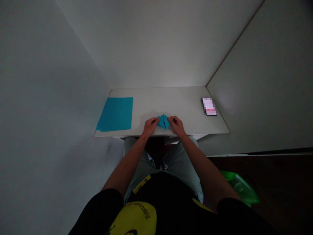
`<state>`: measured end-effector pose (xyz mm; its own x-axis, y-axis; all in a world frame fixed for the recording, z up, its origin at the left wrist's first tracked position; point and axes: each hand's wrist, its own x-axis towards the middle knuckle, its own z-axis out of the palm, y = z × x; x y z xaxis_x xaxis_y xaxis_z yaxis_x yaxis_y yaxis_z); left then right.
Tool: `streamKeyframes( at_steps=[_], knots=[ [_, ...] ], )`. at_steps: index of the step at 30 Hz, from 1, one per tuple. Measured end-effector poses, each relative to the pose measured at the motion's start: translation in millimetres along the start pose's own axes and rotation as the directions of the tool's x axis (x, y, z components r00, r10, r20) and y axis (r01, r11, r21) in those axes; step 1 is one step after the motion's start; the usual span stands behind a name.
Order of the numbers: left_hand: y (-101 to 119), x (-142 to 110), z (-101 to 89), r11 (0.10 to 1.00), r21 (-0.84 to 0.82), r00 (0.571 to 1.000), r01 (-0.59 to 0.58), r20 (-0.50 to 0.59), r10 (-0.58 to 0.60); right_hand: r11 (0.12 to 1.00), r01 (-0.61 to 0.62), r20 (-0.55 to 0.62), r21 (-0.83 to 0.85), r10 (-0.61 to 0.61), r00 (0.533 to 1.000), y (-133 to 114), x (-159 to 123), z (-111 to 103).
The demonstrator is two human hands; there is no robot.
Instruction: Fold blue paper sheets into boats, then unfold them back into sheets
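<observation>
- Near the front edge of the white desk (168, 98), my left hand (149, 126) and right hand (177, 125) were closed in a pinch on either side of the folded blue paper (163, 121).
- To its left lay a flat blue sheet (114, 114); a blurred flat thing (209, 106) sat at the desk's far right.
- A loosened pinch could have let the folds spring open, and a careless nudge could have pushed the paper over the desk's near edge.

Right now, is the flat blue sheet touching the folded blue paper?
No, the flat blue sheet lies apart, left of the folded blue paper.
</observation>
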<state>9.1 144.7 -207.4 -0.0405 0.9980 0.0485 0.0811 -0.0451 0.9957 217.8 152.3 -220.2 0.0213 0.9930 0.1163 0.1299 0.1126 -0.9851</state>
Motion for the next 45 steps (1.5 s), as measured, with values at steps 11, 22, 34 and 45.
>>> streamKeyframes(
  at_steps=[11, 22, 34, 45],
  knots=[
    [-11, 7, -1.5, 0.955, -0.284, 0.969, 0.088, -0.199, -0.149, 0.976, -0.039, -0.112, 0.216, 0.064, 0.992, 10, 7, 3],
    [-2, 1, -7.2, 0.996, -0.035, 0.996, 0.076, -0.034, -0.077, 0.987, -0.064, 0.002, 0.149, 0.064, 0.998, 3, 4, 3],
    [4, -1, -6.8, 0.989, 0.042, 0.984, 0.144, -0.111, -0.139, 0.998, -0.052, -0.038, -0.027, 0.051, 0.998, -5, -2, -3],
    [7, -6, -6.8, 0.997, 0.032, 0.988, 0.07, -0.14, -0.065, 0.996, 0.078, 0.017, -0.047, -0.077, 0.997, -18, -22, -27]
  ],
)
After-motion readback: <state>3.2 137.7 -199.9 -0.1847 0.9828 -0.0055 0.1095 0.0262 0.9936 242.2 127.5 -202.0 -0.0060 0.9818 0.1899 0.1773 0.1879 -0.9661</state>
